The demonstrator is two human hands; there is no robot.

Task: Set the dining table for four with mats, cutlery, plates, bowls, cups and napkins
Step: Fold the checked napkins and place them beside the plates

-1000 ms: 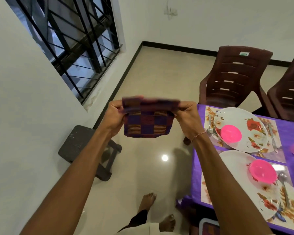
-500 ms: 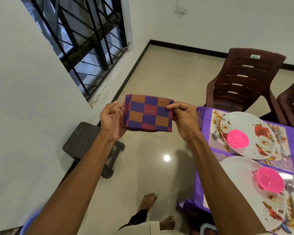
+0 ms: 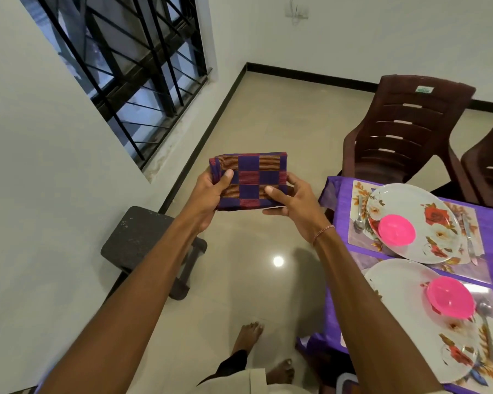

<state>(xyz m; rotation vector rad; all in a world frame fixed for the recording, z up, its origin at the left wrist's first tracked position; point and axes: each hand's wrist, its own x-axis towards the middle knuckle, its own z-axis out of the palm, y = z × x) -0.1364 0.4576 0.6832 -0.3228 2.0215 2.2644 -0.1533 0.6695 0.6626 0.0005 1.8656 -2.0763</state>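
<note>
Pale glossy floor tiles (image 3: pixel 271 115) run out ahead of me to a white wall, with a barred window (image 3: pixel 125 66) on my left and a small dark stool (image 3: pixel 137 237) standing below it against the wall. Out over the floor, to the left of the table and not touching it, I hold a folded napkin (image 3: pixel 251 180) checked in purple, red and orange. My left hand (image 3: pixel 209 194) grips its left edge, thumb pressed on the top face and fingers curled beneath. My right hand (image 3: pixel 295 204) pinches the lower right corner the same way, thumb on top and fingers under the cloth, so the napkin lies nearly flat between the two. At my right, the table (image 3: pixel 337 200) wears a purple cloth and carries two floral mats. On the far mat (image 3: pixel 357 194) sits a flowered white plate (image 3: pixel 430 211) with a pink bowl (image 3: pixel 396 230) on it, a spoon (image 3: pixel 359 220) just left of the plate and a knife (image 3: pixel 468 237) at its right. The near plate (image 3: pixel 396 280) holds a second pink bowl (image 3: pixel 450 297), with another spoon (image 3: pixel 485 311) beside it. A dark brown plastic chair (image 3: pixel 404 132) stands at the far end of the table.
</note>
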